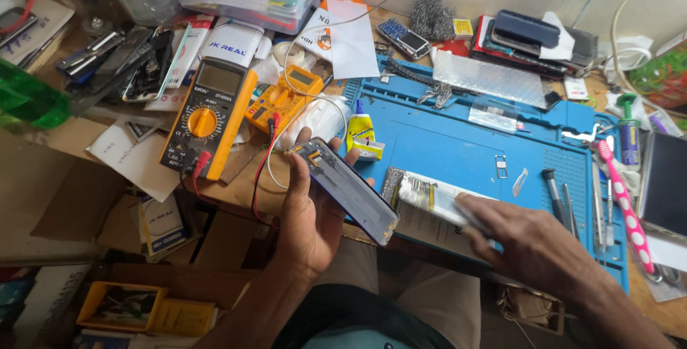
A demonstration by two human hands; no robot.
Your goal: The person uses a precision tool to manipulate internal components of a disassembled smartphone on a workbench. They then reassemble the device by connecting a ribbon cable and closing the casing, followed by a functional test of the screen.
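My left hand [309, 213] holds a dark phone frame [351, 190] by its edge, tilted, above the near edge of the workbench. My right hand [522, 238] rests on the blue work mat [458, 152], with its fingers on a white tube-like item [436, 202] that lies over a phone part with a silver edge [401, 184]. A small glue tube [361, 134] in yellow packaging lies just beyond the phone frame.
An orange multimeter [207, 116] with red leads and a smaller yellow meter [283, 98] sit left of the mat. A pink toothbrush [622, 202], screwdrivers [554, 195] and tweezers lie at the mat's right. Phones, boxes and papers crowd the back; cardboard and a yellow box [122, 304] are below left.
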